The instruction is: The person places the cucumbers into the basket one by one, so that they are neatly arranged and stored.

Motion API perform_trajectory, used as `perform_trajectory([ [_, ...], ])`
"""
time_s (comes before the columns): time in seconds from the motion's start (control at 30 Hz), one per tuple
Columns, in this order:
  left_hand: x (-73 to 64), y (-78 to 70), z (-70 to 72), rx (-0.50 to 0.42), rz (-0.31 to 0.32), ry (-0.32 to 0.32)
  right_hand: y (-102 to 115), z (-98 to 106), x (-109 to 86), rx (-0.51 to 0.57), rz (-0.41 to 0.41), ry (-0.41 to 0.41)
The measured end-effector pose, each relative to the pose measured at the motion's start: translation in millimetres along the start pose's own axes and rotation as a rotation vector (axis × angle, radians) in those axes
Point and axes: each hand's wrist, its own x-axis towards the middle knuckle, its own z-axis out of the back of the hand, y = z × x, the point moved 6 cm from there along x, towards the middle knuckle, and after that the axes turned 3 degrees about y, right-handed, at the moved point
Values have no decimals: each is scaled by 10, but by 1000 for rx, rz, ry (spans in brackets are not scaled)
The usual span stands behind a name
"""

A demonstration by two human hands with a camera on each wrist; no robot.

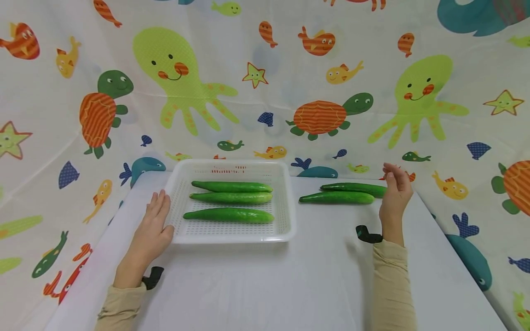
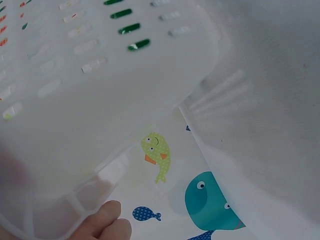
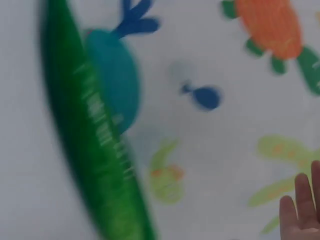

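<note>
My left hand (image 1: pixel 151 227) rests at the left side of a white perforated plastic basket (image 1: pixel 232 238), its fingers extended along the rim. Fingertips (image 2: pixel 115 220) show at the basket's rim in the left wrist view. Inside the basket lie three green cucumbers, the front one (image 1: pixel 228 215) apart from the back pair (image 1: pixel 231 192). To the right, two more cucumbers, a front one (image 1: pixel 336 197) and a back one (image 1: pixel 352 187), lie side by side on the table. Beside their right ends my right hand (image 1: pixel 395 193) is raised, holding nothing, its fingers loosely bent.
A white table (image 1: pixel 256 285) carries everything. Directly behind it hangs a cloth (image 1: pixel 273 96) printed with sea animals, which also shows at both sides. Black wrist straps (image 1: pixel 368 234) sit at the sleeve cuffs.
</note>
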Motion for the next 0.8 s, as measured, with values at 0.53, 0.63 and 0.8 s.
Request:
perform_trajectory([
  [0.53, 2, 10, -10, 7, -1, 2, -1001, 625, -284, 58, -646, -3],
  [0.63, -5, 13, -4, 5, -2, -4, -1047, 632, -280, 85, -745, -6],
  [0.8, 3, 6, -2, 2, 0, -4, -1079, 680, -301, 105, -772, -9],
])
